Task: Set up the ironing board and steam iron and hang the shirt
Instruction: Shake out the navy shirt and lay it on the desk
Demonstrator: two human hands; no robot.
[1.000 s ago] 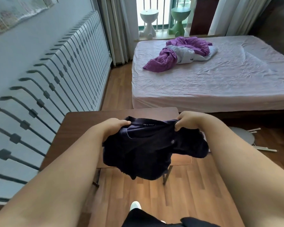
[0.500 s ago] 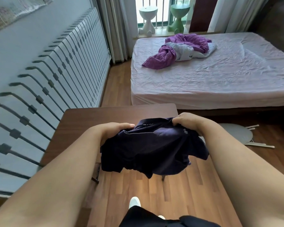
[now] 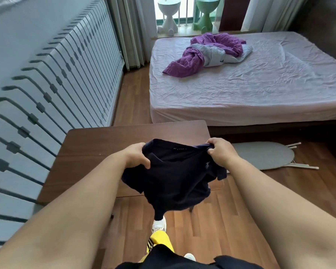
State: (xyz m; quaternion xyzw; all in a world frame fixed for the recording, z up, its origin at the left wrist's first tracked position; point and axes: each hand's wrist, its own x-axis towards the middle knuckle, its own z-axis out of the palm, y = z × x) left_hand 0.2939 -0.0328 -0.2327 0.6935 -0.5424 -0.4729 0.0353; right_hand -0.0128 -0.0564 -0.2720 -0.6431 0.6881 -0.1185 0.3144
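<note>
A dark navy shirt [image 3: 175, 181] with a small pale logo hangs bunched between both hands over the front edge of a brown table [image 3: 105, 144]. My left hand [image 3: 136, 156] grips the shirt's left shoulder. My right hand [image 3: 219, 152] pinches the right shoulder near the collar. The collar opening faces up, and the shirt's lower part dangles toward the floor. A grey ironing board [image 3: 264, 155] lies folded flat on the wooden floor to the right, its white legs sticking out past the rounded end. No steam iron is in view.
A bed [image 3: 260, 98] with a pink sheet stands ahead, with a purple and white blanket [image 3: 206, 53] crumpled on it. A white slatted radiator cover [image 3: 56, 84] lines the left wall. Curtains and two stools stand at the window. My shoes and a yellow trouser leg show below.
The shirt has been lifted and stretched a little wider between my hands, with the collar now opened upward. The view has moved forward slightly toward the table.
</note>
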